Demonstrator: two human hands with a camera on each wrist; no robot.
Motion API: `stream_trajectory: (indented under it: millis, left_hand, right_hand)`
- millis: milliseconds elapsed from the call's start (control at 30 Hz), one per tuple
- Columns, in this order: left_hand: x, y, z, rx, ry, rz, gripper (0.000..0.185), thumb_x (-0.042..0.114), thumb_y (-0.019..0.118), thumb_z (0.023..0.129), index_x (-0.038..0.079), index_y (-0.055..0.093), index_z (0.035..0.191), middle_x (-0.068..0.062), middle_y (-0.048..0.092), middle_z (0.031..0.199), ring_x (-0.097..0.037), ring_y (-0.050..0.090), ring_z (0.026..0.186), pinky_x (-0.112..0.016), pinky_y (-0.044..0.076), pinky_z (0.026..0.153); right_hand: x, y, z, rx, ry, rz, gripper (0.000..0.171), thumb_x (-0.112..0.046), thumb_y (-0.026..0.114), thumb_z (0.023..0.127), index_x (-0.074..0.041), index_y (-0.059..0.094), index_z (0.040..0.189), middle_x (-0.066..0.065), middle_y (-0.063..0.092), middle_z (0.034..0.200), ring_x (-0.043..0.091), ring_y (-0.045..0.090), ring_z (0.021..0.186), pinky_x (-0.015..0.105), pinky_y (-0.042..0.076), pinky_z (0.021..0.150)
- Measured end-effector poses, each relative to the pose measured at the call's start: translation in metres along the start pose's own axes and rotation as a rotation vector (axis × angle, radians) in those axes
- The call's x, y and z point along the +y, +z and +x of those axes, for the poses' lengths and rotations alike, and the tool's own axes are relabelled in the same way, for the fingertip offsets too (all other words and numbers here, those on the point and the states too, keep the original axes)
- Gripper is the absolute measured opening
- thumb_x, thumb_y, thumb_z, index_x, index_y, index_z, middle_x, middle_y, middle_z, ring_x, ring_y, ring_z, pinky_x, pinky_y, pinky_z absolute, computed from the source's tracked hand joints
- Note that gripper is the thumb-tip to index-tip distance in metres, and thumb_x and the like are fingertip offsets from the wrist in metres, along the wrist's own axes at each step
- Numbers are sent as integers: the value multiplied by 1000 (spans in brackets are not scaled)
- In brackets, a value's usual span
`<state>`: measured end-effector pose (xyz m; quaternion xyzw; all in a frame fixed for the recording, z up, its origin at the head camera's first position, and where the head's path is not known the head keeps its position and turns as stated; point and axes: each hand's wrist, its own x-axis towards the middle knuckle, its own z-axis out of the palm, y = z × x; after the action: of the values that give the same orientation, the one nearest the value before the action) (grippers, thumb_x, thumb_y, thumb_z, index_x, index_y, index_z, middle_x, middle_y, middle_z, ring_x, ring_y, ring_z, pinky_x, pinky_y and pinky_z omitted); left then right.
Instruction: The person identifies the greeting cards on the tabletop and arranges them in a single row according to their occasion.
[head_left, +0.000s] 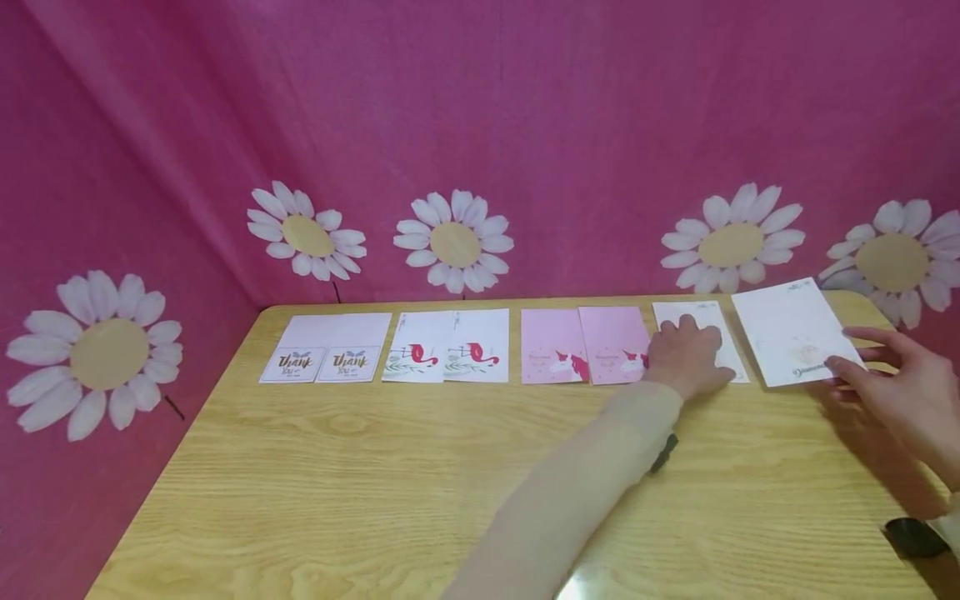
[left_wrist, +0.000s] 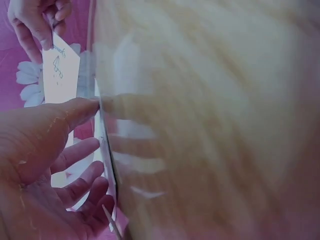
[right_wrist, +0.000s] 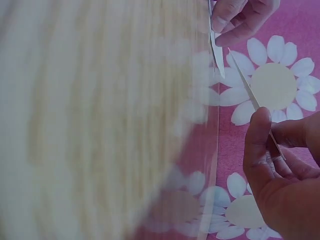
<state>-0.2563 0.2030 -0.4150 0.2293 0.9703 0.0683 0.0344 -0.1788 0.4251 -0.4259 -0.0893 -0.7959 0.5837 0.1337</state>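
My left hand (head_left: 686, 358) rests its fingertips on a white card (head_left: 705, 310) that lies on the table near its far edge. In the left wrist view its fingers are spread and loosely bent, with the thumb touching the card. My right hand (head_left: 903, 379) pinches a second white card (head_left: 783, 333) by its right side, thumb in front and fingers behind. That card is raised and tilted, just right of the lying one, and has dark lettering near its lower edge. In the right wrist view the held card (right_wrist: 247, 90) appears edge-on.
Left along the row lie two pink unicorn cards (head_left: 551, 329), two white flamingo cards (head_left: 420, 333) and two "Thank you" cards (head_left: 292, 367). All are on a wooden table (head_left: 337, 483). A pink cloth (head_left: 525, 150) with large white daisies hangs behind and left.
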Motion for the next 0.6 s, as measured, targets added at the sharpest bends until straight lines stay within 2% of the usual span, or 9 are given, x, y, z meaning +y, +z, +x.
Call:
stream_trajectory:
  millis: [100, 167, 233, 300, 367, 433, 467, 533, 600]
  left_hand:
    - [3, 3, -1, 0, -10, 47, 30, 61, 60, 93, 44, 63, 118, 12, 53, 117, -11, 50, 102, -23, 39, 79]
    - [3, 2, -2, -17, -20, 64, 36, 62, 57, 95, 50, 59, 129, 12, 51, 123, -12, 49, 107, -24, 39, 83]
    - [5, 2, -3, -43, -36, 70, 43, 62, 55, 96, 56, 52, 138, 14, 48, 129, -11, 47, 112, -24, 39, 87]
    - [6, 0, -4, -68, -57, 68, 46, 63, 53, 97, 59, 46, 142, 15, 45, 133, -11, 45, 115, -25, 38, 91]
    - [7, -2, -4, -85, -77, 69, 47, 63, 53, 97, 61, 44, 143, 16, 43, 134, -10, 43, 117, -25, 38, 93]
    - [8, -2, -2, -100, -91, 66, 47, 63, 54, 97, 61, 44, 143, 17, 42, 134, -11, 43, 117, -26, 37, 93]
    - [9, -2, -2, -107, -95, 64, 47, 63, 54, 97, 61, 43, 143, 17, 42, 134, -11, 42, 116, -26, 38, 93]
    - [10, -4, -2, -126, -105, 64, 46, 62, 53, 97, 62, 43, 142, 17, 41, 134, -11, 42, 116, -27, 38, 93]
    - [12, -1, 1, -151, -119, 56, 46, 61, 53, 98, 64, 41, 142, 17, 39, 135, -12, 40, 117, -29, 38, 94]
  right_hand:
    - [1, 0, 3, -16, 18, -10, 38, -2, 68, 95, -35, 58, 111, -24, 66, 77, 3, 68, 52, 25, 57, 48]
    - [1, 2, 5, -16, 29, -113, 34, -8, 68, 97, -31, 59, 121, -30, 60, 76, 0, 67, 53, 24, 57, 49]
    - [1, 3, 7, -15, 30, -224, 35, -13, 66, 99, -21, 57, 132, -36, 54, 76, -4, 65, 53, 24, 57, 50]
    - [0, 4, 9, -14, 21, -328, 47, -18, 65, 99, -5, 51, 142, -40, 48, 75, -7, 63, 54, 23, 57, 51]
    - [0, 4, 11, -23, 8, -403, 58, -21, 66, 99, 7, 44, 145, -42, 45, 76, -8, 63, 54, 23, 57, 51]
    - [-2, 5, 14, -36, -8, -440, 59, -20, 67, 98, 11, 44, 143, -34, 51, 77, -7, 63, 53, 24, 57, 51]
    - [-2, 5, 15, -41, -19, -469, 59, -20, 68, 98, 11, 45, 142, -25, 58, 76, -6, 63, 52, 23, 56, 50]
    - [-4, 5, 17, -48, -33, -549, 57, -23, 70, 96, 10, 49, 138, 1, 69, 79, -4, 63, 51, 19, 54, 51]
    - [-6, 4, 19, -52, -37, -624, 56, -26, 72, 95, 9, 53, 135, 28, 68, 90, -2, 60, 53, 17, 49, 51]
